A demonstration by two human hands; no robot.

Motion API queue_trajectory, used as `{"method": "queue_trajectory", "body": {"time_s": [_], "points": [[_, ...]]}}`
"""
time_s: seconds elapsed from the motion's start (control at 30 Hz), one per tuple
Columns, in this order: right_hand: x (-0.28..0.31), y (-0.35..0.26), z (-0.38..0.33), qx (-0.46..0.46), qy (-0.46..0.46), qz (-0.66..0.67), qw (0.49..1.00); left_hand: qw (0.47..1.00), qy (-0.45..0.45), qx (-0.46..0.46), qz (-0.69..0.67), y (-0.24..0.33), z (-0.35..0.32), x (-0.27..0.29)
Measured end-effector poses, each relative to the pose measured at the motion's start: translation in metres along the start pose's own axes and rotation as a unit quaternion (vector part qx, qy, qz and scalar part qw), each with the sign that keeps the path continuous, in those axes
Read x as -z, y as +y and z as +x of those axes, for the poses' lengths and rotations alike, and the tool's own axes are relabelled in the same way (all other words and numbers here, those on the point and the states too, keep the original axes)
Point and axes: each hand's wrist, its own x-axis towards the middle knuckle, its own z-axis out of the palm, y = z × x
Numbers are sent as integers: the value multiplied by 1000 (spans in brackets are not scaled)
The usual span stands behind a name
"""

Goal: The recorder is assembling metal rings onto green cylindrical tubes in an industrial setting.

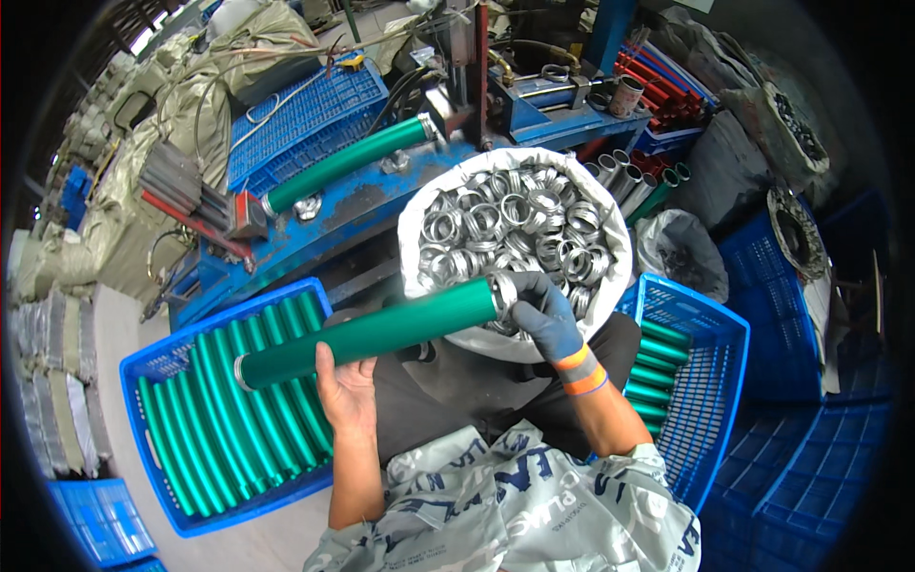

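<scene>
A shiny green metal tube [381, 332] lies aslant across my lap, its right end higher. My bare left hand [345, 386] holds it from below, thumb against the near side. At the tube's left end sits a silver ring [240, 373]. My right hand [545, 315], in a blue-grey glove with an orange cuff, pinches another silver ring [502, 296] at the right end. The gloved fingertips are partly hidden, and how far this ring sits over the tube cannot be told. Just beyond is a white sack [416, 250] full of loose silver rings [515, 210].
A blue crate [132, 381] of green tubes stands at my left, another blue crate [729, 381] with several tubes at my right. Ahead, a blue machine bench [353, 214] carries a second green tube [348, 162]. Red and silver tubes [624, 181] lie beyond the sack.
</scene>
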Motion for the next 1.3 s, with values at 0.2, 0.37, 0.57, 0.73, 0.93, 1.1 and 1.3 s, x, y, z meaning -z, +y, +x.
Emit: {"method": "queue_trajectory", "body": {"time_s": [0.2,0.37,0.57,0.73,0.93,1.1,1.3], "points": [[-18,-13,0,-10,-23,-34,999,998,5,-32,49,5,-7,0],[-13,-14,6,-60,-2,-91,994,994,-35,-44,90,6,5,-6],[-44,-43,54,-59,-44,-129,989,999,1,-35,-4,27,27,6],[-49,-32,203,95,-74,-214,969,993,71,-32,-87,51,46,43],[-132,37,389,294,-18,-704,647,988,30,-85,-127,97,28,60],[-108,76,468,189,19,-837,513,993,29,-67,-95,91,47,80],[-143,3,392,442,-67,-627,638,997,51,-44,-23,74,83,95]]}}
